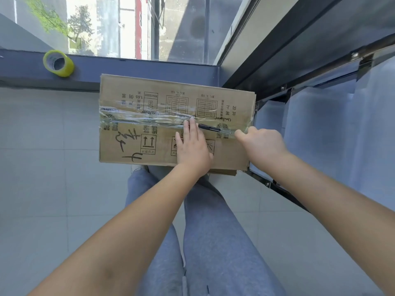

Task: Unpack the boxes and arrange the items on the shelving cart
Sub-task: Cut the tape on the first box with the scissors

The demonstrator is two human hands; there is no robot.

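A sealed cardboard box [136, 146] lies on the floor in front of my legs, with clear tape [139, 118] along its middle seam. My left hand [192, 148] presses flat on the lid, fingers straight and reaching the seam. A black pen [209, 127] lies on the tape just right of those fingers, not held. My right hand [260, 144] is at the seam's right end, with thumb and curled fingers pinching the tape there. The shelving cart [320, 124], metal-framed with pale shelves, stands right against the box's right side.
A yellow-green tape roll [58, 63] stands on the dark window ledge [149, 69] behind the box, to the left. Glass window panes rise behind the ledge. Light floor tiles [42, 167] spread to the left. My legs in grey trousers [213, 242] are below.
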